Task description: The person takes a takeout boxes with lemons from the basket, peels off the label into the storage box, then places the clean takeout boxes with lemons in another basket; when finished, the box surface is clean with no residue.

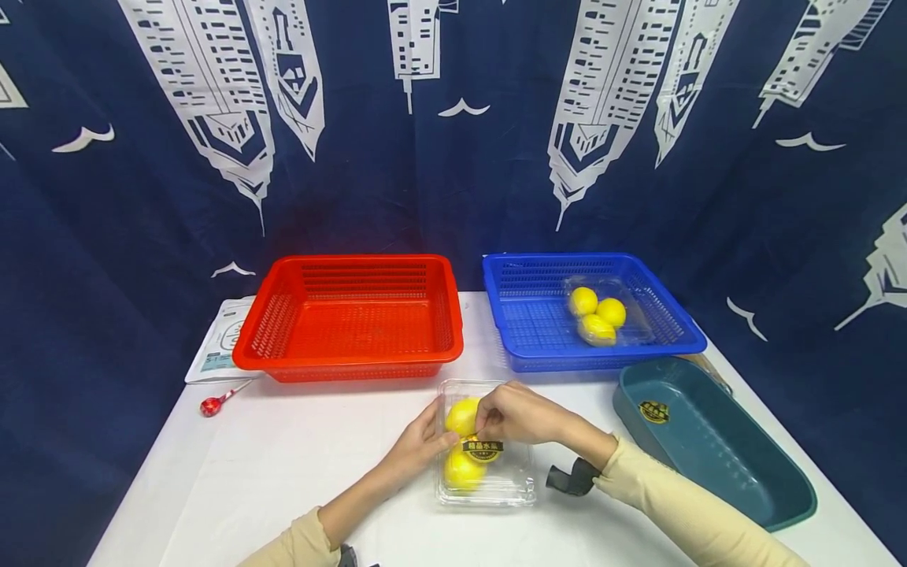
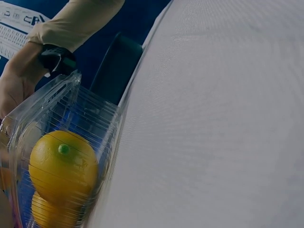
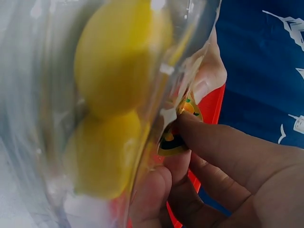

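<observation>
A clear plastic clamshell box (image 1: 513, 484) with yellow lemons (image 1: 464, 470) inside stands on the table. My left hand (image 1: 414, 445) grips its left side, with the thumb over the lid. Over the lid, my right hand (image 1: 520, 413) pinches the edge of a black-and-gold sticker (image 1: 483, 449) between thumb and finger. In the right wrist view, the sticker (image 3: 172, 145) bends at the box edge under my fingertips, close to the left thumb (image 3: 209, 78). The left wrist view shows a lemon (image 2: 64, 166) through the ribbed box wall; most of the left hand is hidden there.
A red basket (image 1: 347, 364) stands at the back left, with a white packet (image 1: 216, 346) beside it and a red lollipop (image 1: 211, 405) in front. The blue basket (image 1: 595, 362) holds another box of lemons (image 1: 597, 315). A teal tray (image 1: 737, 449) with a similar sticker (image 1: 653, 411) lies right.
</observation>
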### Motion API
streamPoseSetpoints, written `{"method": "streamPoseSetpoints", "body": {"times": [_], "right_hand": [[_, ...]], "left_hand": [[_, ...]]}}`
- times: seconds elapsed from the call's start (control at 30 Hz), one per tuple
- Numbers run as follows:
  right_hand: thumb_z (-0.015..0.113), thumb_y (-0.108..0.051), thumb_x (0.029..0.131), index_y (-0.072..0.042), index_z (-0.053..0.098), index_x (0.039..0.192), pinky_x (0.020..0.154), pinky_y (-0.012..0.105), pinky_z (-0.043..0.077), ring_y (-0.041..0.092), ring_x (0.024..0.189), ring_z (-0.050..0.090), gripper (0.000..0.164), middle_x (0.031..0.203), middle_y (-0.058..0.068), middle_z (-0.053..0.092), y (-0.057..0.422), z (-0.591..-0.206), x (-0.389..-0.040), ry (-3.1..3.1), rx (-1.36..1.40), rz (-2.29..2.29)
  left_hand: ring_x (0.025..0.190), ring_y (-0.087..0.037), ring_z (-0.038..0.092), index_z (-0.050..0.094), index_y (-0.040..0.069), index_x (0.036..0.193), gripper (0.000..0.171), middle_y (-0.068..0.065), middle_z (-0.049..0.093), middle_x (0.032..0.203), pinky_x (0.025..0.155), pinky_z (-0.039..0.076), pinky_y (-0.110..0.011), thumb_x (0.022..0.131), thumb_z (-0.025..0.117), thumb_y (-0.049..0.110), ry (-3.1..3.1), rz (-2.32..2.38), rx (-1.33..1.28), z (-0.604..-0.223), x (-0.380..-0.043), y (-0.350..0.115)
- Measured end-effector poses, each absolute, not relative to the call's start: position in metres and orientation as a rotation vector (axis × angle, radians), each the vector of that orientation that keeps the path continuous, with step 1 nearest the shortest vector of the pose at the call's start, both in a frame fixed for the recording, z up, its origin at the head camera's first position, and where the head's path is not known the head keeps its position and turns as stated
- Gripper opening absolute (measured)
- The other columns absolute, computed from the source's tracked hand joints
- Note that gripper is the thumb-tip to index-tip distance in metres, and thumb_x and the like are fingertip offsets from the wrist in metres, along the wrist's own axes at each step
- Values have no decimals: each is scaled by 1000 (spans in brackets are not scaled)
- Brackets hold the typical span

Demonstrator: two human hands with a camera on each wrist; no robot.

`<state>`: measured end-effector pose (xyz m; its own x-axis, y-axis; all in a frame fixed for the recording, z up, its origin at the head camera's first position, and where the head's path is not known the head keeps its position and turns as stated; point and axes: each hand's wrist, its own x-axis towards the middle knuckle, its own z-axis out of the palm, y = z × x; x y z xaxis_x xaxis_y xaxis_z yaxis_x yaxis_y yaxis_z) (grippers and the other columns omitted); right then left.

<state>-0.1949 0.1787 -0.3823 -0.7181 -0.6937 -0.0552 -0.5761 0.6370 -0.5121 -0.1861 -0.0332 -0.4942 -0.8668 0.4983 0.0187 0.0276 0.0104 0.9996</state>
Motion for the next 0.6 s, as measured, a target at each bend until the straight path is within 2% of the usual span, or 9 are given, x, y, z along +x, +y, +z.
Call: {"method": "streamPoseSetpoints", "body": {"times": [0.27, 0.6], "right_hand": [[73, -4, 81, -11, 73, 80, 62, 13, 52, -6, 64, 55, 7, 73, -6, 70, 182, -381, -197, 2561, -1032, -727], [73, -7, 83, -12, 73, 81, 63, 14, 53, -6, 64, 55, 5, 74, -5, 71, 184, -382, -197, 2532, -1020, -776]], "left_hand": [[146, -40, 26, 8, -2, 155, 83, -23, 13, 161, 118, 29, -46, 93, 58, 22, 1948, 1913, 535, -494, -185, -33], [145, -41, 26, 9, -2, 155, 81, -24, 14, 160, 118, 28, -48, 93, 57, 20, 1951, 1915, 547, -492, -185, -32]]}}
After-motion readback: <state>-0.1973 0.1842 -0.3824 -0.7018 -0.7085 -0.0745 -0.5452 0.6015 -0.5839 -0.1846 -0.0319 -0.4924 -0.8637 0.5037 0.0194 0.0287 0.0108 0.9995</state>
